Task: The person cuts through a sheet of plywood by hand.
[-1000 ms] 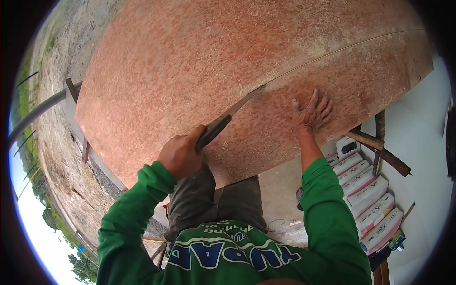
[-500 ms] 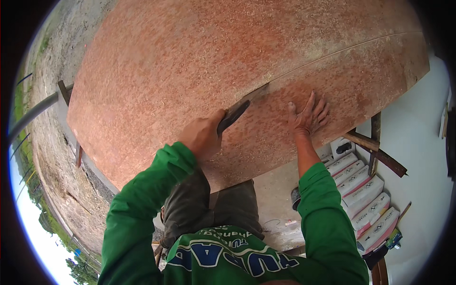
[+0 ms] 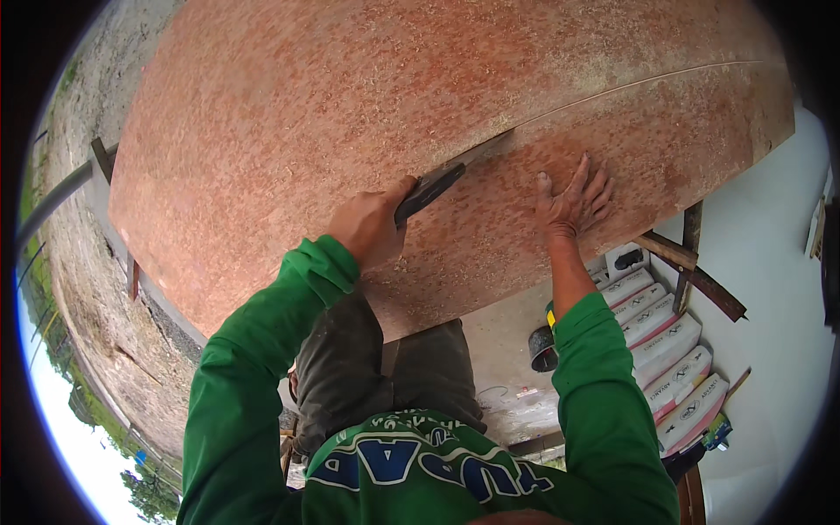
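My left hand (image 3: pixel 369 229) is closed around the black handle of a handsaw (image 3: pixel 430 192). Its thin blade lies in a long, slightly curving cut in a reddish plywood sheet (image 3: pixel 297 122), and part of the blade is hidden below the surface. To the right of the saw, my right hand (image 3: pixel 573 203) rests palm down on the sheet with fingers spread, on the near side of the cut. Pale sawdust is scattered over the plywood, thickest along the cut line. From the blade, the slit runs off toward the sheet's far right edge.
Wooden support pieces (image 3: pixel 691 262) jut out beneath the sheet's right edge. Several white bags (image 3: pixel 669 341) stand in a row on the floor below, near a dark bucket (image 3: pixel 542 348). A pale wall is at right; rough ground (image 3: pixel 96 254) stretches along the left.
My left hand and the handsaw have moved a little forward along the cut. My right hand stays flat on the sheet. The view has shifted slightly, showing more of the bucket.
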The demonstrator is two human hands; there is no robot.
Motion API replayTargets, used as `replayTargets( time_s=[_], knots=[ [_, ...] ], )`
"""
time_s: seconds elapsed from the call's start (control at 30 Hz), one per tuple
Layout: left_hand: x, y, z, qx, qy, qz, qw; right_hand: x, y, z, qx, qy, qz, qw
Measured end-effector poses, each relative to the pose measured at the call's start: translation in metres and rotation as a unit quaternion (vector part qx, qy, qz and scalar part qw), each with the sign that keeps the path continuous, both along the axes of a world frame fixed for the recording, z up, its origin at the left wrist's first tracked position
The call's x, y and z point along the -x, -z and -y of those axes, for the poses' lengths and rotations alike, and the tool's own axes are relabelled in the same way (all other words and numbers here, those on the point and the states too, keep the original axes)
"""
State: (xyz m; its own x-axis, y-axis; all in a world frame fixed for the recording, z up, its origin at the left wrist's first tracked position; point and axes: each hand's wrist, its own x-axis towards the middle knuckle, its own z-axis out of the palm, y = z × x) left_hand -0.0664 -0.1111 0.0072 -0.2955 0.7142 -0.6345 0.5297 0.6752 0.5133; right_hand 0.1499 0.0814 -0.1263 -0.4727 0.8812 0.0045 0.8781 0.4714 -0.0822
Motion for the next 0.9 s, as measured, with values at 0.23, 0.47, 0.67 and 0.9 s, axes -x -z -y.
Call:
replayTargets(
  time_s=[0.23, 0.47, 0.67, 0.9],
  knots=[
    [0.022, -0.123, 0.112, 0.065, 0.009, -0.019, 0.998, -0.021, -0.003, 0.003, -0.008, 0.014, 0.041, 0.999],
    [0.0, 0.01, 0.011, -0.021, -0.012, 0.014, 1.0, -0.001, -0.007, 0.008, 0.001, 0.006, -0.003, 1.0],
    [0.009, -0.072, 0.049, 0.027, -0.005, 0.012, 1.0, -0.019, 0.004, 0.006, 0.021, 0.041, 0.034, 0.998],
    [0.016, -0.075, 0.036, 0.06, 0.013, 0.005, 0.998, -0.007, -0.01, 0.012, 0.031, 0.043, 0.019, 0.998]
  ],
)
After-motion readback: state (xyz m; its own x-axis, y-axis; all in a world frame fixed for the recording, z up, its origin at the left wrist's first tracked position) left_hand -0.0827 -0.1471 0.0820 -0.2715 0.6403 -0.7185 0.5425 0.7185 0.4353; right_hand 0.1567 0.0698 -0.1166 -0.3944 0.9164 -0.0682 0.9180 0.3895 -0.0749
